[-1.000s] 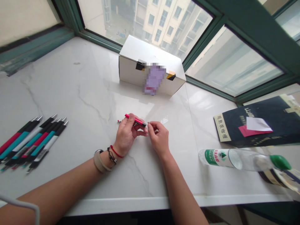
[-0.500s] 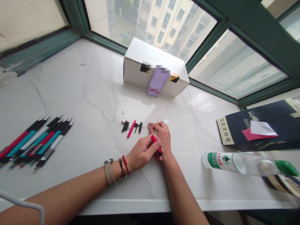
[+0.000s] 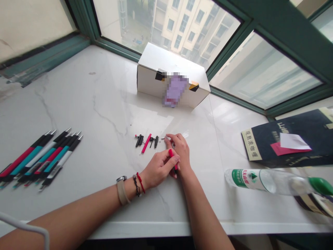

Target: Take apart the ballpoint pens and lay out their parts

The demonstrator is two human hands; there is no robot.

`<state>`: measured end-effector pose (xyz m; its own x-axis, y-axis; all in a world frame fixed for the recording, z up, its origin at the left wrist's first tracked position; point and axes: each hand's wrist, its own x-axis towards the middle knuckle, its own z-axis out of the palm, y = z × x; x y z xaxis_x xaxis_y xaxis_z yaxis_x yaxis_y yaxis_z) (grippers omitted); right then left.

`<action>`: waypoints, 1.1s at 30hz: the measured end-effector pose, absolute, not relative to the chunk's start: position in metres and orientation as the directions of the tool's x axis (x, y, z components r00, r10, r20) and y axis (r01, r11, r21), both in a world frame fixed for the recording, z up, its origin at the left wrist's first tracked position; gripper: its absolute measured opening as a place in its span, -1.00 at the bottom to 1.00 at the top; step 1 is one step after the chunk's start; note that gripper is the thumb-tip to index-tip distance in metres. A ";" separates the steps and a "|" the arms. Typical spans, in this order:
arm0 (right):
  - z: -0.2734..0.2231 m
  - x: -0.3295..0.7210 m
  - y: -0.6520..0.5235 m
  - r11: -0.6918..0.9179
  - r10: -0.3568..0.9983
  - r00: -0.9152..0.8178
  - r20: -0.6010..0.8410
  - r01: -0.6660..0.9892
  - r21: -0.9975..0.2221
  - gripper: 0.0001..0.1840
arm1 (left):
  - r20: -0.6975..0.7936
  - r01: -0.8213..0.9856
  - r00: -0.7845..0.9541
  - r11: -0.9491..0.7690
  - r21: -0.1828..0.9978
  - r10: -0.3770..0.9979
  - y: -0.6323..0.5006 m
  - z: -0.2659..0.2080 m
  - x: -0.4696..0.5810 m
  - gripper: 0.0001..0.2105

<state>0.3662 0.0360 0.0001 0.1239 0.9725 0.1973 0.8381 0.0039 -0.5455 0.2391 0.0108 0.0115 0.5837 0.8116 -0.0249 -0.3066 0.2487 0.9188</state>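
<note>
A red and black pen part (image 3: pixel 171 153) is gripped between the thumb and fingers of my left hand (image 3: pixel 161 167), which lies across the inner side of my right wrist. My right hand (image 3: pixel 181 149) rests on the counter with its fingers partly stretched. Just left of its fingertips lies a small silver pen piece (image 3: pixel 163 138). Further left is a row of pen parts: a red barrel (image 3: pixel 146 143), black pieces (image 3: pixel 139 140), a black clip-like part (image 3: pixel 156 141) and thin clear pieces, too small to make out fully.
Several assembled pens (image 3: pixel 44 156) lie at the left. Behind the parts stands a white box (image 3: pixel 151 81) against the window. A water bottle (image 3: pixel 281 184) and a dark printed bag (image 3: pixel 283 139) with paper pieces lie at the right. A pale cable (image 3: pixel 31 227) crosses the lower left.
My right fingertips have shifted slightly up, and the silver piece now shows apart to their left. My left hand stays on the red and black part, tilted a little differently.
</note>
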 end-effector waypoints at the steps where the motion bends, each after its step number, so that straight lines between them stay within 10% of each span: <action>1: 0.000 0.366 0.036 0.002 0.973 0.126 0.196 0.836 -0.549 -0.73 | -0.026 -0.304 0.577 0.245 0.921 0.816 0.011 0.011 0.239 -0.70; 33: 0.002 0.362 0.036 0.109 0.977 0.058 0.207 0.696 -0.710 -0.76 | -0.039 -0.262 0.582 0.233 0.936 0.812 0.011 0.014 0.237 -0.71</action>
